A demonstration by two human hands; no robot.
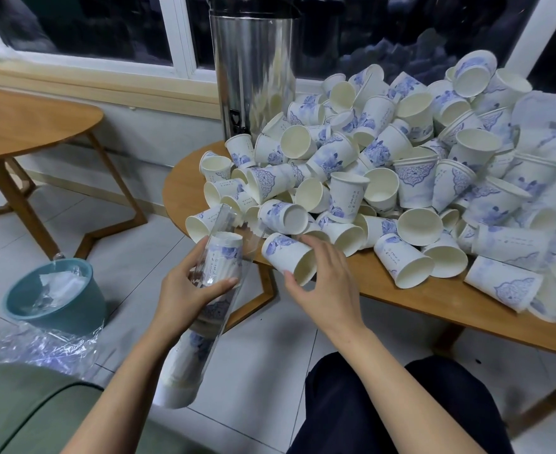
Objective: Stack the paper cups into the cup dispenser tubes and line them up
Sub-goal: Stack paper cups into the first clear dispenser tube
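At the far left stands a round wooden side table (24, 126). Below it on the tiled floor sits a teal bin (73, 309) with clear plastic in it. Crumpled plastic wrap (37, 348) lies just in front of the bin, beside the green cushion (24, 411) at my left elbow.

My left hand (185, 290) grips the clear dispenser tube (185, 365) about midway along, thumb across the front and fingers curled round the back. The tube is tilted, its open mouth up towards the table edge and its lower end down by my forearm, above the floor. Inside it is a stack of paper cups (224, 253), nested and reaching from the lower end up to just above my thumb, so the top stretch of the tube is bare.

Just right of the tube mouth, my right hand (325, 283) holds one paper cup (286, 257) lying on its side at the edge of the wooden table (417, 299). Its fingers are curled over the cup's wall, the thumb sits at the rim, and the mouth faces down and to the right. Cup and tube are near each other but apart.

Behind, a tall steel urn (253, 77) stands at the back of the table by the window. To its right, a heap of loose cups (401, 158) with blue prints covers most of the tabletop. My dark-trousered knee (384, 404) is below the table's front edge.
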